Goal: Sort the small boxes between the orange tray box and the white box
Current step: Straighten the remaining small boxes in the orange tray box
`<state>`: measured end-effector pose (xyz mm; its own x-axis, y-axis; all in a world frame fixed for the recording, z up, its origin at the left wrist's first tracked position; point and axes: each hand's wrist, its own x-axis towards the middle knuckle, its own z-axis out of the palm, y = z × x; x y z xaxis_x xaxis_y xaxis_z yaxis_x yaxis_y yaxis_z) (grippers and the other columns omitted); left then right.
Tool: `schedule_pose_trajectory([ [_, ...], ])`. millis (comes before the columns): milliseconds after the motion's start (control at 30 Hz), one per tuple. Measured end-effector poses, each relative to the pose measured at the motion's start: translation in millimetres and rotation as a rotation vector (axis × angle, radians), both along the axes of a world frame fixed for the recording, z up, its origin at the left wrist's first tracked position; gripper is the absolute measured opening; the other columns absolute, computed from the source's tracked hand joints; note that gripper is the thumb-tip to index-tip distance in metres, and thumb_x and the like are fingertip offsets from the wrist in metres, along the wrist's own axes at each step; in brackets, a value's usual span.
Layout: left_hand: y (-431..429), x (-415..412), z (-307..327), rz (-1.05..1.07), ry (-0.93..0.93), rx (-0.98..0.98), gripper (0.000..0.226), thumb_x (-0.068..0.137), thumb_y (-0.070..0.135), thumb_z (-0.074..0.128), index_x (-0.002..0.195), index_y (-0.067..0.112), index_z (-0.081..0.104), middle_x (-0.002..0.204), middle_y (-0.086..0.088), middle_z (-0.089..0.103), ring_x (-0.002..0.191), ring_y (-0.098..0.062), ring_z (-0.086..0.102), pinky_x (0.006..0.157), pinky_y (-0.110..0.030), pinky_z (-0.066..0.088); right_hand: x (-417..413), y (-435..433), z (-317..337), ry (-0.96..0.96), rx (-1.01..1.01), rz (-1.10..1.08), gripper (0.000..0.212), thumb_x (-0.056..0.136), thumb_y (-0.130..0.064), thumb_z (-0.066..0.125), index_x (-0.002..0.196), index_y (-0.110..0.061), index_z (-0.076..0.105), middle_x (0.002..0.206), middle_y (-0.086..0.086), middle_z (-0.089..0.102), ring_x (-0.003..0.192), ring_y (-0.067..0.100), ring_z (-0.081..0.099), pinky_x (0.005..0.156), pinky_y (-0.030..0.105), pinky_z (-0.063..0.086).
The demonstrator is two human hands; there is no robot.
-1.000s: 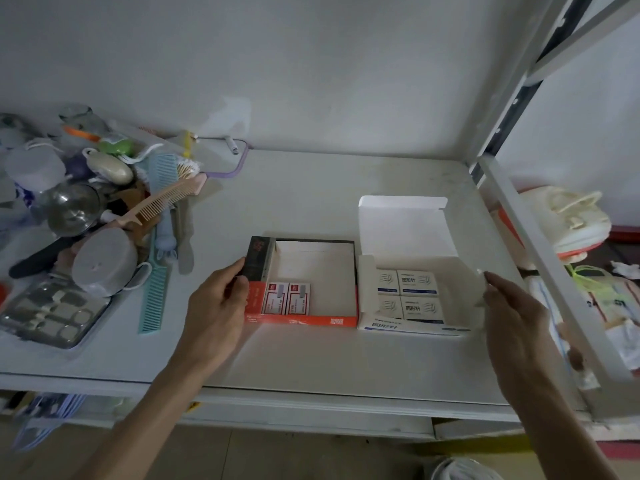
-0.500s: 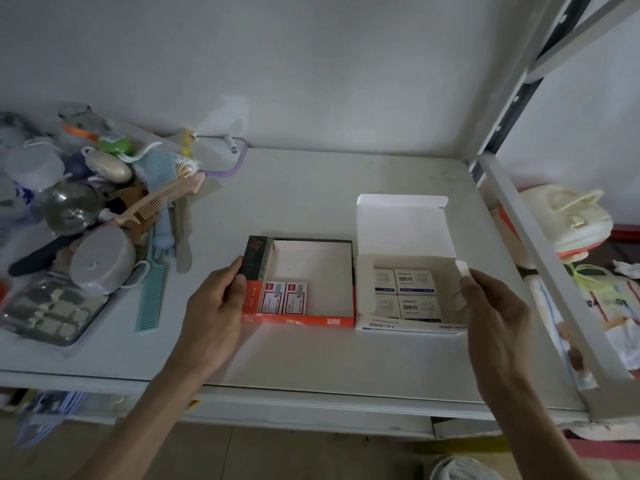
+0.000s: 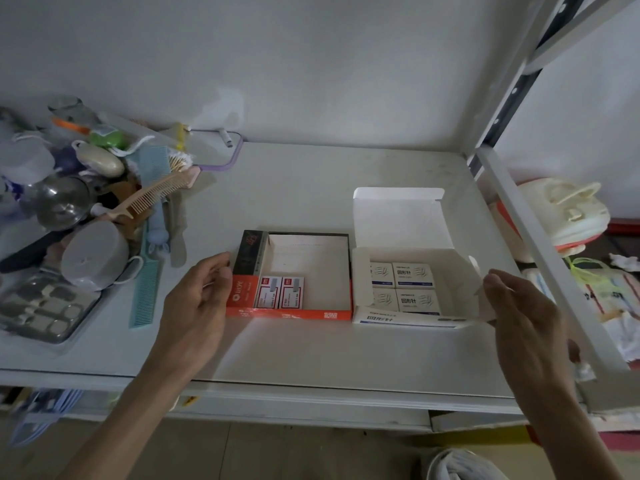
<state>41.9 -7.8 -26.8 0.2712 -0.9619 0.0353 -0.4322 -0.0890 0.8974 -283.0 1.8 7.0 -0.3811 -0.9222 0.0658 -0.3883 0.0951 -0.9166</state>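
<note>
A shallow orange cardboard tray box (image 3: 291, 315) with a dark upper left wall is set on the white shelf surface (image 3: 311, 188), and directly to its right, touching it, an open white cardboard box (image 3: 408, 320) is placed with its lid flap folded back flat on the shelf. Two small red-and-white boxes (image 3: 280, 292) are seen side by side in the front left corner of the orange tray; the rest of the tray floor is bare. Four small white boxes with blue print (image 3: 405, 287) are packed in two rows inside the white box.

The left hand (image 3: 197, 306) is laid against the outer left wall of the orange tray, fingers loosely curled and thumb at the wall; no small box is held. The right hand (image 3: 523, 320) is held open, fingers together, at the right side flap of the white box; whether the flap is actually touched cannot be told.

At the left end of the shelf a pile of toiletries is heaped, among them a peach plastic comb (image 3: 156, 194), a teal plastic comb (image 3: 143, 292) and a clear manicure-set case (image 3: 45, 306).
</note>
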Motion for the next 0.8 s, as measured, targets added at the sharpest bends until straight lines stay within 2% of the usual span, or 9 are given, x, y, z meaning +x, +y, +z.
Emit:
schedule_pose_trajectory([
  [67, 0, -2, 0, -0.011, 0.007, -0.016, 0.035, 0.099, 0.028, 0.044, 0.131, 0.018, 0.053, 0.102, 0.022, 0.058, 0.085, 0.024, 0.057, 0.065, 0.003, 0.043, 1, 2, 2, 0.018, -0.004, 0.016, 0.019, 0.098, -0.029, 0.044, 0.104, -0.019, 0.059, 0.082, -0.011, 0.061, 0.077, 0.006, 0.058, 0.060, 0.020, 0.044],
  [167, 0, -4, 0, -0.016, 0.005, -0.026, 0.038, 0.098, 0.032, 0.043, 0.133, 0.020, 0.053, 0.111, 0.009, 0.065, 0.095, 0.008, 0.063, 0.069, -0.002, 0.048, 5, 3, 2, 0.067, -0.010, 0.031, 0.014, 0.098, -0.025, 0.044, 0.104, -0.021, 0.056, 0.080, -0.013, 0.060, 0.073, 0.000, 0.057, 0.058, 0.019, 0.045],
  [233, -1, -4, 0, -0.016, 0.000, -0.028, 0.040, 0.098, 0.034, 0.043, 0.134, 0.022, 0.053, 0.116, 0.004, 0.065, 0.099, -0.002, 0.064, 0.071, -0.006, 0.050, 7, 3, 1, 0.122, -0.009, 0.036, 0.019, 0.098, -0.024, 0.045, 0.110, -0.017, 0.057, 0.082, -0.004, 0.062, 0.073, -0.003, 0.055, 0.055, 0.018, 0.042],
  [433, -1, -7, 2, -0.015, -0.008, -0.036, 0.040, 0.099, 0.033, 0.043, 0.135, 0.019, 0.052, 0.119, -0.001, 0.064, 0.103, -0.010, 0.064, 0.080, -0.020, 0.050, 12, -6, -12, 0.270, 0.019, 0.014, 0.029, 0.096, -0.026, 0.047, 0.117, -0.010, 0.056, 0.093, 0.005, 0.065, 0.070, -0.003, 0.056, 0.042, 0.008, 0.040],
  [533, 0, -11, 1, 0.005, -0.030, -0.042, 0.039, 0.099, 0.032, 0.044, 0.135, 0.020, 0.052, 0.123, -0.003, 0.062, 0.103, -0.009, 0.061, 0.076, -0.015, 0.047, 17, -13, -15, 0.296, 0.008, -0.007, 0.032, 0.094, -0.026, 0.049, 0.120, -0.007, 0.053, 0.096, 0.004, 0.064, 0.066, -0.003, 0.053, 0.041, 0.008, 0.042],
  [600, 0, -13, 1, 0.016, -0.053, -0.044, 0.039, 0.099, 0.031, 0.044, 0.135, 0.020, 0.052, 0.125, -0.003, 0.060, 0.101, -0.008, 0.060, 0.073, -0.011, 0.044, 21, -16, -15, 0.318, 0.007, -0.029, 0.035, 0.094, -0.026, 0.050, 0.124, -0.007, 0.050, 0.098, 0.004, 0.062, 0.062, 0.004, 0.052, 0.039, 0.007, 0.040],
  [700, 1, -17, 4, 0.014, -0.076, -0.064, 0.038, 0.099, 0.030, 0.045, 0.135, 0.019, 0.052, 0.128, -0.003, 0.059, 0.108, -0.011, 0.058, 0.074, -0.010, 0.043, 25, -21, -15, 0.376, 0.025, -0.058, 0.038, 0.094, -0.029, 0.050, 0.126, -0.008, 0.048, 0.108, 0.012, 0.067, 0.076, 0.016, 0.055, 0.047, 0.005, 0.033],
  [767, 2, -19, 7, 0.020, -0.077, -0.084, 0.037, 0.098, 0.028, 0.047, 0.134, 0.019, 0.053, 0.129, -0.002, 0.059, 0.113, -0.012, 0.056, 0.078, -0.012, 0.043, 24, -26, -19, 0.388, 0.044, -0.065, 0.040, 0.093, -0.032, 0.049, 0.126, -0.009, 0.048, 0.110, 0.012, 0.067, 0.082, 0.020, 0.059, 0.052, 0.011, 0.040],
  [800, 2, -20, 11, 0.027, -0.077, -0.089, 0.037, 0.098, 0.028, 0.049, 0.133, 0.020, 0.054, 0.129, -0.002, 0.059, 0.115, -0.013, 0.055, 0.081, -0.015, 0.044, 24, -28, -19, 0.405, 0.059, -0.070, 0.041, 0.091, -0.035, 0.048, 0.123, -0.010, 0.049, 0.109, 0.010, 0.067, 0.085, 0.023, 0.062, 0.057, 0.019, 0.049],
])
